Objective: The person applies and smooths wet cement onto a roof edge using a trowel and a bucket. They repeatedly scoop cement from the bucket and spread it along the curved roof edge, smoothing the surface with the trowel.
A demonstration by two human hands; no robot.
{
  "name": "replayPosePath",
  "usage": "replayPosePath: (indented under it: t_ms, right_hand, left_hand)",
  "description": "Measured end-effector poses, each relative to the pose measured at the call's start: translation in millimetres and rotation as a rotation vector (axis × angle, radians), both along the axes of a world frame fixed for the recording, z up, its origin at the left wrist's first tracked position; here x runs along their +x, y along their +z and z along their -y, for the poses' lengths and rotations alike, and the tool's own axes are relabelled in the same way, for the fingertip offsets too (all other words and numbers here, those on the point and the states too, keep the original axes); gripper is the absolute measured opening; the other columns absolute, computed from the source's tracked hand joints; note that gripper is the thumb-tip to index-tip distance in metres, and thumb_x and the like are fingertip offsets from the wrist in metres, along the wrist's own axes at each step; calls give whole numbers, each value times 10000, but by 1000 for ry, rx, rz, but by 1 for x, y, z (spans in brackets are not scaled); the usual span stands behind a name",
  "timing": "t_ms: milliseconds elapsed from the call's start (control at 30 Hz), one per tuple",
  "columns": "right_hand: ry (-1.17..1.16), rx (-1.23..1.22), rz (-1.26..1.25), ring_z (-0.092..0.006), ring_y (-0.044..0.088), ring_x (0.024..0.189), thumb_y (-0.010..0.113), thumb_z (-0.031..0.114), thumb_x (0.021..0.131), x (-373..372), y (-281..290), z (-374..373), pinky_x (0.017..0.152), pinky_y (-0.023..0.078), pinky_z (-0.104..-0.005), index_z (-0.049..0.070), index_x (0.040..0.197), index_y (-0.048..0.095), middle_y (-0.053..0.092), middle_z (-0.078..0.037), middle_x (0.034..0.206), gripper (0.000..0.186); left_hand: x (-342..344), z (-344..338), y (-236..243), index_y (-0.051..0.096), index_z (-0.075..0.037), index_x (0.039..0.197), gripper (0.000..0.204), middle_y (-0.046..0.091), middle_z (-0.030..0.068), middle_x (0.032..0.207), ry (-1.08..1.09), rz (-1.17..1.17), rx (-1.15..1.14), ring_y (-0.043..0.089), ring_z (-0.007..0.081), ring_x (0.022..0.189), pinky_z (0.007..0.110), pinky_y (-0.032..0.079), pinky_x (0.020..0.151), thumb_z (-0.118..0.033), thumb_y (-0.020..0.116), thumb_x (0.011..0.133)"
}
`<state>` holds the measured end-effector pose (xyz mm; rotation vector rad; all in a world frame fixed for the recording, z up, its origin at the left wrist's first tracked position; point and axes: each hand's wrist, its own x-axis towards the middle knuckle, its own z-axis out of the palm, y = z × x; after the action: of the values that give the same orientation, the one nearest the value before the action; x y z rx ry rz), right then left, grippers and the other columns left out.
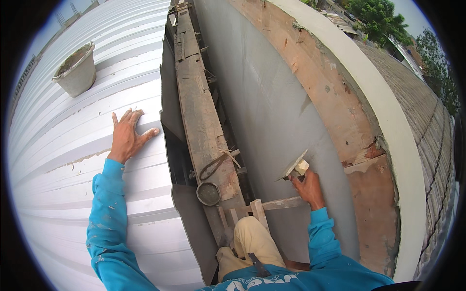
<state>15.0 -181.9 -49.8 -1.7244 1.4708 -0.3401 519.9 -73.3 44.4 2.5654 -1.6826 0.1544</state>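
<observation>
My left hand (pixel 128 137) rests with spread fingers on the ribbed white metal roofing (pixel 131 179), holding nothing. On the right, my right hand (pixel 309 188) is closed round the block-like pale handle of a plastering trowel (pixel 294 166). The trowel's blade is tilted and sits at the smooth grey plastered wall (pixel 272 97); whether its full face touches, I cannot tell. A band of bare brown board (pixel 335 102) runs along the wall's upper part. Both of my sleeves are blue and spotted with pale splashes.
A white bucket (pixel 77 72) stands on the roofing at far left. Between roofing and wall runs a narrow gap with a wooden plank (pixel 199 102), where a round bowl (pixel 208 193) of grey mix sits. Wooden crosspieces (pixel 276 204) lie close to my knees. A tiled roof (pixel 417 111) slopes beyond the wall.
</observation>
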Motion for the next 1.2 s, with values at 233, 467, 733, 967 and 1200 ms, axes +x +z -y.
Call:
replayPosePath:
  t_ms: [233,467,733,967,1200]
  right_hand:
    - [-25,-80,132,-162,660,625,728,112,860,0,-4,-2,594,526,-334,-73,1108,626,705,-136,790,326]
    - [-16,-60,187,-152,675,623,734,107,851,-8,-16,-1,549,524,-311,-69,1100,627,710,-135,820,323]
    - [-15,-52,299,-179,707,656,721,97,849,-8,-21,-1,545,530,-313,-75,1115,622,721,-146,838,331]
    - [9,-95,312,-186,714,701,720,46,819,-10,-31,2,597,545,-333,-50,1131,633,726,-148,883,337]
    - [11,-81,341,-178,694,824,634,-23,847,-20,-29,7,625,553,-320,-66,1134,604,701,-137,936,291]
  left_hand:
    - [2,3,0,579,-37,1310,843,581,214,1344,-3,6,15,416,351,1391,629,98,1192,-707,642,803]
    - [-16,30,31,717,-32,1103,783,704,202,1068,54,161,261,635,349,1111,644,176,1162,-744,596,803]
    - [-92,159,81,722,-8,816,373,693,214,784,-234,121,-99,680,393,782,478,541,722,-370,660,887]
    - [-127,178,-8,762,-30,962,338,734,188,854,167,-651,-419,716,339,873,419,545,799,-341,644,895]
    - [-272,62,-189,638,-89,1308,565,669,164,1247,-179,-1225,443,599,316,1221,411,436,1050,-392,735,841]
